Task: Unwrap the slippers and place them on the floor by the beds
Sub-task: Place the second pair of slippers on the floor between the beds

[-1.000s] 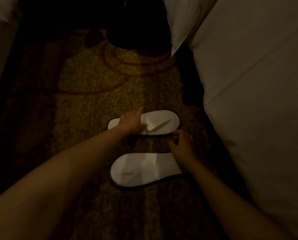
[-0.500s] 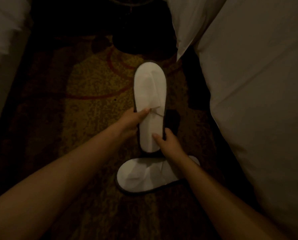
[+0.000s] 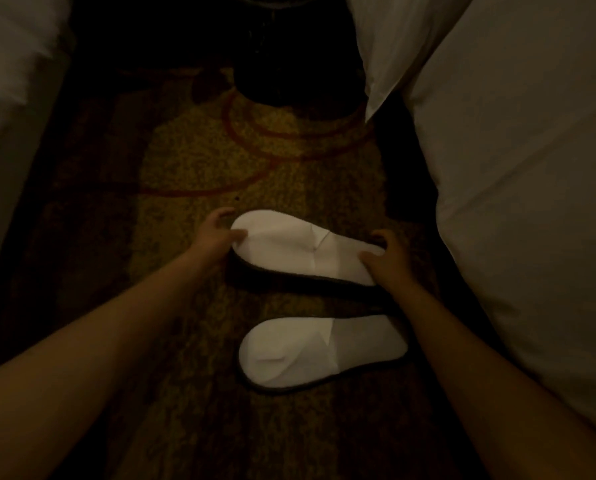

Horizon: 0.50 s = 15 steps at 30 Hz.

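Two white slippers with dark soles are on the patterned carpet between two beds. The far slipper [image 3: 296,247] lies crosswise, slightly tilted, toe to the left. My left hand [image 3: 213,237] grips its toe end and my right hand [image 3: 390,261] grips its heel end. The near slipper [image 3: 310,351] lies flat on the carpet, toe to the left, with no hand on it. No wrapper is visible.
A bed with white linen [image 3: 518,202] fills the right side, a pillow corner [image 3: 376,95] hanging over the aisle. A second bed's edge [image 3: 9,98] is at the left. A dark round object [image 3: 289,64] stands at the aisle's far end. The room is dim.
The far slipper was lying crosswise, then was lifted and held lengthwise by both hands. It is now crosswise again, held at both ends, just beyond the near slipper.
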Available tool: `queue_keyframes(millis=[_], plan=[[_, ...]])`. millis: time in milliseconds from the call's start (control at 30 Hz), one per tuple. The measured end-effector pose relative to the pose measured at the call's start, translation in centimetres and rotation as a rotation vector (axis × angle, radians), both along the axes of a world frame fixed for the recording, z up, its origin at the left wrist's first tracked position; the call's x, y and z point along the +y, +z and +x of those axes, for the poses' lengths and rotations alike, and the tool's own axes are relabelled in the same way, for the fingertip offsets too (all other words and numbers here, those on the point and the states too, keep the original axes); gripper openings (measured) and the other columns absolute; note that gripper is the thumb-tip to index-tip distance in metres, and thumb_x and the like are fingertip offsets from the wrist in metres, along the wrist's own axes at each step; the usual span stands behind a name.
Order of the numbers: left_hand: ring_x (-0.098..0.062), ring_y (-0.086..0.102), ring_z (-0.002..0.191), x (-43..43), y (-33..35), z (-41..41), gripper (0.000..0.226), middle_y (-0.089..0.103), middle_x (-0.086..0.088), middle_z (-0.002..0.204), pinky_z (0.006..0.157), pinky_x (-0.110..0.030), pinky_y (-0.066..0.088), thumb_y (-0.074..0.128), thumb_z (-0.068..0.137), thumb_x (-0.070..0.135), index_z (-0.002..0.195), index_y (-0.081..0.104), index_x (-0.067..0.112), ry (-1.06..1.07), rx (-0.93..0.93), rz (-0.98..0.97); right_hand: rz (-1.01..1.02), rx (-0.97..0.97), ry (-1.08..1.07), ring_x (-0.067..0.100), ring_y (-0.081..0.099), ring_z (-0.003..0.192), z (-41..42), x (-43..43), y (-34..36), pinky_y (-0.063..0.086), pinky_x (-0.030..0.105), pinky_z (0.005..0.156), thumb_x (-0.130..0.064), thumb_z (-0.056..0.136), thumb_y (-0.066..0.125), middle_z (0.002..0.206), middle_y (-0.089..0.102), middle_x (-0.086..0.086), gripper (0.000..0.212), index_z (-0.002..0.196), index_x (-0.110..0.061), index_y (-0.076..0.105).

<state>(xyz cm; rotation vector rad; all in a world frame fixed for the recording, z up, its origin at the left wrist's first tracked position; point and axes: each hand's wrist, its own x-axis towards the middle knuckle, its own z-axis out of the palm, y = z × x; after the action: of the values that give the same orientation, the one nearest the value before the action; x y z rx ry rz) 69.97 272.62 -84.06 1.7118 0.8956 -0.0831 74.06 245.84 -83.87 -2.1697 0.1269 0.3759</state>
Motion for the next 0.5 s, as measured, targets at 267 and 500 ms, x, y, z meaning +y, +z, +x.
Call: queue_keyframes(millis=[267, 500], plan=[[-0.035, 0.043, 0.127, -4.1, -3.9, -0.9, 0.046, 0.043, -0.017, 0.142, 0.103, -0.044, 0.041, 0.052, 0.092, 0.014, 0.137, 0.041, 0.013, -0.055, 0.113, 0.275, -0.241, -0.060, 0.100, 0.031, 0.035, 0.127, 1.2, 0.1, -3.3, 0.034, 0.030, 0.104, -0.007, 0.092, 0.051, 0.142, 0.028, 0.018, 0.037, 0.128, -0.002, 0.044], [-0.036, 0.027, 0.134, -5.5, -4.3, -1.5, 0.048, 0.025, -0.018, 0.147, 0.108, -0.045, 0.030, 0.044, 0.095, 0.020, 0.141, 0.031, 0.012, -0.116, 0.254, 0.493, -0.347, -0.104, 0.177, 0.031, 0.026, 0.132, 1.9, 0.1, -3.9, 0.027, 0.038, 0.109, -0.015, 0.094, 0.049, 0.143, 0.031, 0.018, 0.042, 0.134, -0.005, 0.040]])
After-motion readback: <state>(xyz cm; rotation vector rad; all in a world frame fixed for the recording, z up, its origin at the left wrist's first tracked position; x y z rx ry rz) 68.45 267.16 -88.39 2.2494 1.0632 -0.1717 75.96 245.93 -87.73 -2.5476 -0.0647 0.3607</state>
